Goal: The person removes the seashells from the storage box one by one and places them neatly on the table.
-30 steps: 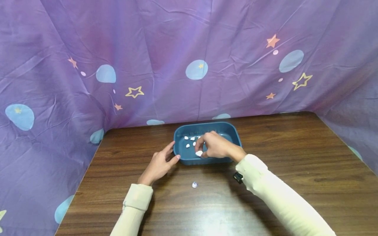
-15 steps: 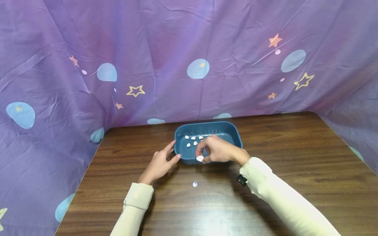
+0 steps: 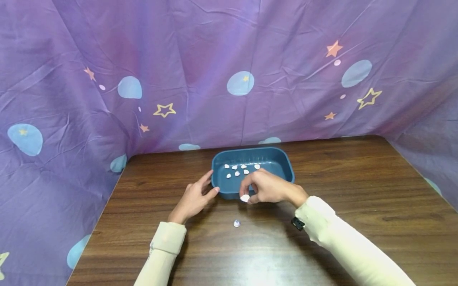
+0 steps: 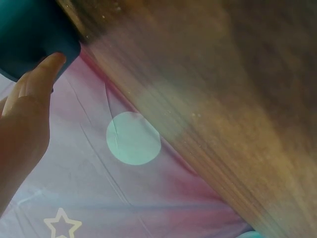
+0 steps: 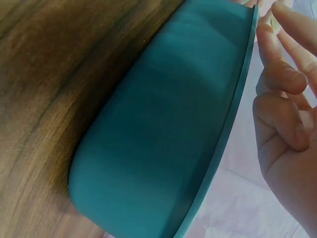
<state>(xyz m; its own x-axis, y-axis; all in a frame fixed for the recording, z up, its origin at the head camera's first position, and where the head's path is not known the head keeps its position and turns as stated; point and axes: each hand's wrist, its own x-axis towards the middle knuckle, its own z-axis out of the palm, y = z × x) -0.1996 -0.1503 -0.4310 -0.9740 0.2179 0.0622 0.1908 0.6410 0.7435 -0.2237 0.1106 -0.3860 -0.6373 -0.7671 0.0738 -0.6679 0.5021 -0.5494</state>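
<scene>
A blue rectangular plastic bin point(image 3: 229, 194) stands at the back of the table, with several small white pebble-like pieces point(image 3: 237, 174) on its floor. At its left end my left hand point(image 3: 193, 200) touches the rim, thumb at the front corner and fingers along the side. Close in front of the bin's front wall, my right hand point(image 3: 270, 186) pinches another white piece point(image 3: 245, 198) between thumb and fingertips. In the right wrist view the bin's outer wall point(image 5: 153, 119) fills the middle. A small whitish bead-like thing point(image 3: 237, 223) lies on the table in front.
The dark wood table point(image 3: 358, 190) runs up to a purple curtain point(image 3: 200, 59) printed with stars and blue ovals. A small black device point(image 3: 297, 223) sits at the right sleeve's cuff.
My right hand has drawn back from above the bin towards the front and slightly right, with the white piece in its pinch. The left hand stays at the bin's corner.
</scene>
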